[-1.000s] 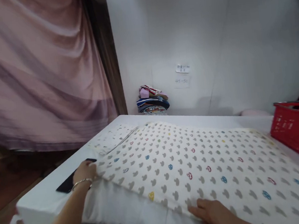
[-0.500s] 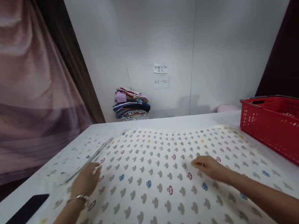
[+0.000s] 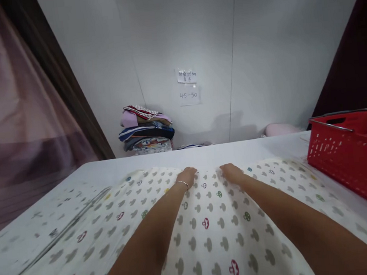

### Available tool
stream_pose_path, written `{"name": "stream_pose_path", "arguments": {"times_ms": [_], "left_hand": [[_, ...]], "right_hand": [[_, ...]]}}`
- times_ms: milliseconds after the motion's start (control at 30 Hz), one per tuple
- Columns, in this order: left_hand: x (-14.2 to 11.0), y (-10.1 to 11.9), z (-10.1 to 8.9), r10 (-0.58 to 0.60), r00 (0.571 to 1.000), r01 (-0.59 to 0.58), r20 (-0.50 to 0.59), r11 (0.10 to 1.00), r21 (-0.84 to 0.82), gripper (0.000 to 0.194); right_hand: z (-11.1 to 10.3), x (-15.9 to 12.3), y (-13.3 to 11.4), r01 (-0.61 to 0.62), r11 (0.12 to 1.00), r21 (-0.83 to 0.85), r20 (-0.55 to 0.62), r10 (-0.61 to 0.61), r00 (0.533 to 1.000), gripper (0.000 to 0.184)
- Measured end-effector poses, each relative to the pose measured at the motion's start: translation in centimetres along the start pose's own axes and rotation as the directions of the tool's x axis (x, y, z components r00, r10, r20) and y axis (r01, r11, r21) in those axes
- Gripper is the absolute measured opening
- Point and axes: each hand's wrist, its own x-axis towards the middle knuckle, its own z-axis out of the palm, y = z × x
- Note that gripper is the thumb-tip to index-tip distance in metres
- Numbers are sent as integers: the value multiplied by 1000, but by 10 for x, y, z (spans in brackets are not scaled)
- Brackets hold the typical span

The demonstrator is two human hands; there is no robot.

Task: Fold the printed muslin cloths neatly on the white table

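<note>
- Wall (image 3: 159,35), pale and pretty plain, filling the top half of the frame.
- Pinkish curtain (image 3: 10,107) hanging down the left side.
- White table (image 3: 224,150) across the lower half, far edge around mid-frame.
- Mushroom-print cloth (image 3: 214,239), mostly gray with some colored ones, spread over the table from bottom center up to just below mid-frame.
- Paler cloth with a small speckled print (image 3: 41,220), lower left, gray strip running along its edge.
- Red plastic basket (image 3: 342,151) with a metal handle, right edge of the frame.
- Messy stack of folded fabric (image 3: 146,130), just left of center.
- Left hand (image 3: 188,175), dead center, at the mushroom cloth's far edge, fingers kinda curled. Can't tell if it's pinching the fabric.
- Right hand (image 3: 231,174) near it, slightly right of center, same edge, fingers bent inward. Can't tell on the grip there either.
- Paper sign reading 45-50 (image 3: 189,95), upper center.
- Thin bracelet (image 3: 183,184) on the left wrist.
</note>
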Motion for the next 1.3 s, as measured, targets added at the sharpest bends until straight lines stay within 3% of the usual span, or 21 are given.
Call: {"name": "stream_pose_path", "arguments": {"times_ms": [167,467,733,933,1000,1100,1200,1300], "left_hand": [[20,0,7,-18,1000,17,12,998,57,24],[41,5,-15,-198,972,208,-124,976,68,27],[52,2,13,-249,965,256,-79,962,94,32],[49,5,16,-281,950,295,-134,951,96,31],[44,16,14,-260,951,277,-165,957,86,32],[35,38,17,-107,975,122,-194,990,69,34],[28,55,28,13,995,-8,-94,999,53,40],[26,57,40,-16,999,14,32,999,43,50]], "right_hand": [[3,17,4,-15,999,-52,31,17,999,24],[-7,34,-5,-163,984,-69,-77,157,985,25],[16,39,-6,-154,983,-97,-169,136,976,27],[25,47,-4,-161,982,-97,-210,138,968,24],[26,48,-3,-155,983,-99,-212,132,968,22],[24,48,0,-150,983,-103,-206,126,970,21],[16,45,7,-139,985,-103,-191,118,975,25],[5,37,23,-93,991,-96,-144,79,986,28]]}}
